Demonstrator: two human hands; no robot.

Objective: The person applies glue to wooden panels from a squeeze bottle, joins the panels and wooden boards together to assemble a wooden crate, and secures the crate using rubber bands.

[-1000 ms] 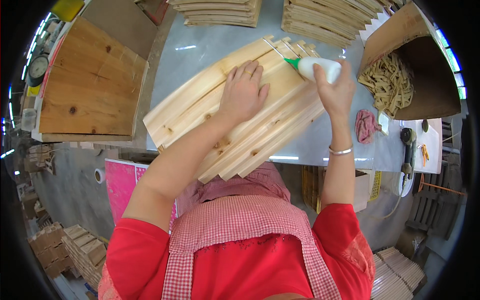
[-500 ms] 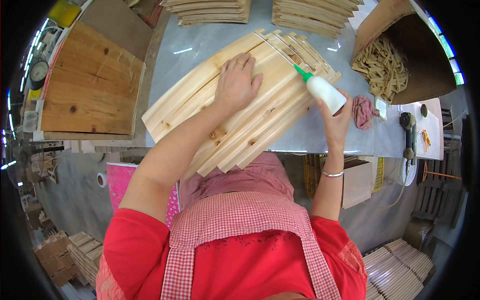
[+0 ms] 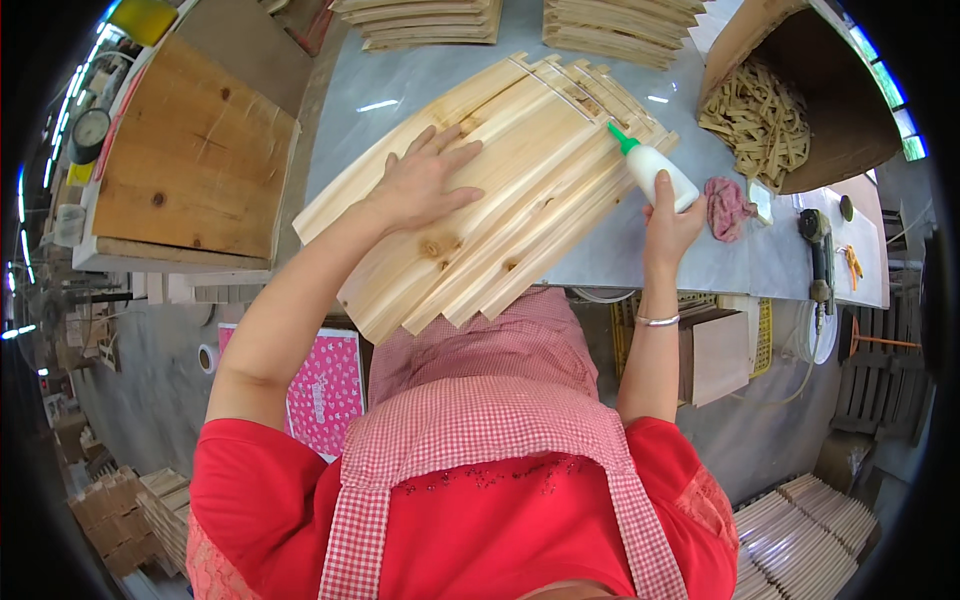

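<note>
A fanned stack of pale wooden boards (image 3: 470, 215) lies slantwise on the grey worktable, its near end jutting over the front edge. My left hand (image 3: 425, 185) rests on the top board with its fingers spread. In my right hand (image 3: 675, 215) is a white squeeze bottle (image 3: 660, 174) with a green nozzle, tilted so the tip points at the far right end of the boards. The fingers wrap round the bottle's lower part. Grooves and thin whitish lines show across the far board ends near the nozzle; whether the tip touches wood I cannot tell.
A crumpled pink cloth (image 3: 728, 208) lies right of the bottle. Behind it, a cardboard box (image 3: 850, 110) on its side holds many short wood strips (image 3: 758, 122). More board stacks (image 3: 420, 22) stand at the back. A wooden box (image 3: 200, 150) is at left, a black-handled tool (image 3: 815, 240) at right.
My left hand has slid left and nearer along the boards, fingers spreading wider. The bottle has shifted slightly right and nearer, its nozzle moving along the board ends.
</note>
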